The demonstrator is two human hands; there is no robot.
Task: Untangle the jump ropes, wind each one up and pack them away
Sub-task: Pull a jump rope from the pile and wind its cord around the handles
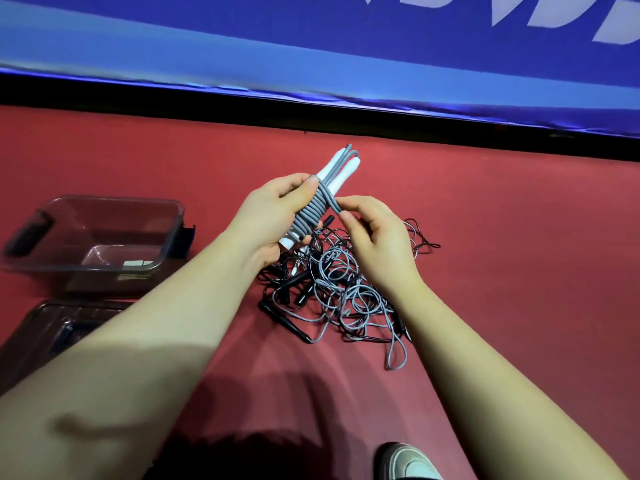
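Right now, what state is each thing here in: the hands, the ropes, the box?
left hand: grips the white handles, held together.
right hand: pinches the grey rope beside its coils.
grey rope: wound in tight coils round the handles.
rope pile: tangled, lying on the floor.
clear box: open, upright, no rope seen inside.
lid: off, lying beside the box.

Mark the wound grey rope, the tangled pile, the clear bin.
wound grey rope (313, 211), head view, on the coils
tangled pile (341, 289), head view, on its middle loops
clear bin (114, 216), head view, on its far wall
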